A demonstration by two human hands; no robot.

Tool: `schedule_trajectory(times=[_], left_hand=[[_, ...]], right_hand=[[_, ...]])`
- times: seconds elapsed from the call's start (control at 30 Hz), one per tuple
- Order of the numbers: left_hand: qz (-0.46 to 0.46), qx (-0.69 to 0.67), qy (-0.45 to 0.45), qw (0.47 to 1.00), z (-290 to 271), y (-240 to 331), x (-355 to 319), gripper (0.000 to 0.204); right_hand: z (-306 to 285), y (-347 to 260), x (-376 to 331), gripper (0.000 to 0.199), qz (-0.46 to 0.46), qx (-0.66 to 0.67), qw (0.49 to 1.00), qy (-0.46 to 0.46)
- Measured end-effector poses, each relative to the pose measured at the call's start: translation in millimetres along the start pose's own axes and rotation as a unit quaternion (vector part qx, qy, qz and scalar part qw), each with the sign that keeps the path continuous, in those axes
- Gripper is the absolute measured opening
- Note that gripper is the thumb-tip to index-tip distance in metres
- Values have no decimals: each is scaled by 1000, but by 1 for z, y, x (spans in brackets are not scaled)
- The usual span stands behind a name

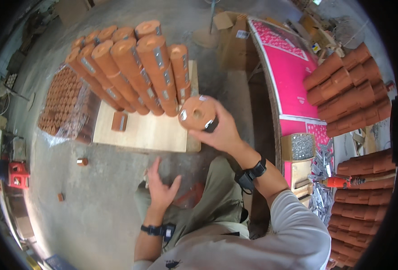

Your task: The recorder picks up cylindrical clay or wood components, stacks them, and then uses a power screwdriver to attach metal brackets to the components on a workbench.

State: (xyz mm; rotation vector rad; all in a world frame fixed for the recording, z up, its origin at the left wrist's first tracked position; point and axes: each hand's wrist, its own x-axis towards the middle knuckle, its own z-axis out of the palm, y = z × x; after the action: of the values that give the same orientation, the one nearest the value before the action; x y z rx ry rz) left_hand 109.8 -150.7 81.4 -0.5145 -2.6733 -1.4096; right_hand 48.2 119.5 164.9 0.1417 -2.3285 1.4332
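My right hand [225, 132] is closed around a round orange-brown cylinder [193, 116] with a centre hole and small metal fittings on its rim. It is held up at the near right corner of a pale wooden board [140, 135]. Tall stacks of similar cylinders [126, 56] rise from the board, several with metal plates on their sides. One short cylinder [119, 121] sits alone at the board's left. My left hand [162, 188] hovers above my lap, fingers spread, with nothing in it.
On the right, a pink-covered table [291, 85] bears rows of orange-brown cylinders [349, 85], a box of small metal parts [298, 147], metal brackets [322, 198] and a red tool [337, 182]. A plastic-wrapped stack [64, 103] stands left; small pieces [82, 161] lie on the floor.
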Motion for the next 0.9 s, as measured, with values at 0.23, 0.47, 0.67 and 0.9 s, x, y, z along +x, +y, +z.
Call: schedule_trajectory(times=[0.23,0.47,0.67,0.9], left_hand=[[-83,111,-49,989,-35,-71,-113,66],[-142,186,0,972,-43,-82,-149,58],[-131,200,-11,971,-43,-88,-143,54],[-132,197,0,972,-44,-93,-143,50]], right_hand=[[-57,36,124,81,-48,10,987,152],[-35,54,192,77,-19,59,996,69],[-31,41,202,76,33,88,992,87],[-10,29,217,76,2,112,992,50]])
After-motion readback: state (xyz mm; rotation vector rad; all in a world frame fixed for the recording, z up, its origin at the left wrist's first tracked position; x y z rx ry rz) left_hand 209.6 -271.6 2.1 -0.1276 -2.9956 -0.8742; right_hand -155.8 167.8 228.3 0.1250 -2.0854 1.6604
